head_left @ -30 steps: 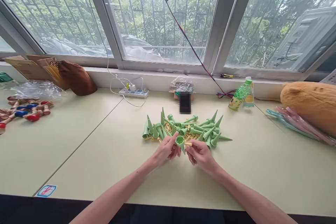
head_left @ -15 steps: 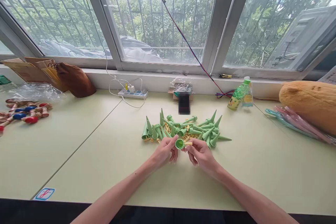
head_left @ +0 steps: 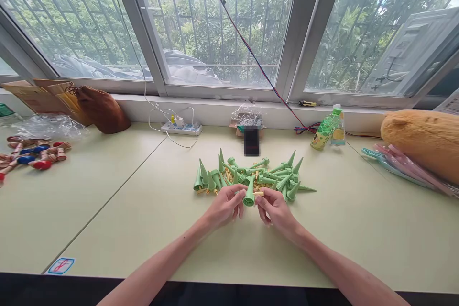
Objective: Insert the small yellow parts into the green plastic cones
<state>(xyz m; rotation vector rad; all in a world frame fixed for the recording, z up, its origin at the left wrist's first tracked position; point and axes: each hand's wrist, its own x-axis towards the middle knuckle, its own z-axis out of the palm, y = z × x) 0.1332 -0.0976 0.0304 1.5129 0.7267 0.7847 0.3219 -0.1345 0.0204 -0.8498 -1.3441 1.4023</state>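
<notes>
The green cone (head_left: 250, 191), probably light, stiff plastic best gripped near its wide rim, is pinched by the left hand (head_left: 227, 204), a yellow peg (head_left: 258, 193) by the right hand (head_left: 275, 205).

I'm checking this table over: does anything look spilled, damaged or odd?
No spill or damage stands out. One oddity: the dark rectangle behind the heap of green cones looks pixelated, so I can't tell what it is.
</notes>
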